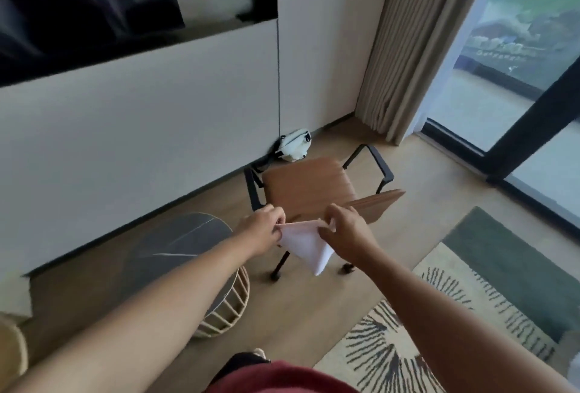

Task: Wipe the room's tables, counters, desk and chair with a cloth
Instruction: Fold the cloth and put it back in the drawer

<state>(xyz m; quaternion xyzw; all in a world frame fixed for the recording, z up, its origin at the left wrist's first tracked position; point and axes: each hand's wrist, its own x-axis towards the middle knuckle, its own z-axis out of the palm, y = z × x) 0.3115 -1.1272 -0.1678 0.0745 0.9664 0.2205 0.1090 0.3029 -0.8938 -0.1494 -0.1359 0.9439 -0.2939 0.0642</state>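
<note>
1. The head view looks down into a room corner with a pale wall [125,128], a beige curtain [405,47] and a big glass door [518,78].
2. A patterned rug [439,314] lies on the wood floor [298,314] at the right.
3. A brown chair [307,188] with black armrests and little wheels stands in the middle of the floor. Its seat faces the wall.
4. A round dark table [175,245] on a pale slatted base stands to the left of the chair, near the wall.
5. A small white bag [295,145] lies on the floor against the wall, behind the chair.
6. The white cloth [303,245] hangs in the air in front of the chair, and does not touch it.
7. The left hand [260,229] pinches one top corner of the cloth. The right hand [345,232] pinches the other top corner. Both hands have their fingers closed on the cloth, and it droops to a point between them.
8. The person seems to be folding or straightening the cloth, getting it ready to wipe.
9. The chair looks like the next thing to wipe. For that, the cloth must be bunched in one hand and pressed down on the seat or back.
</note>
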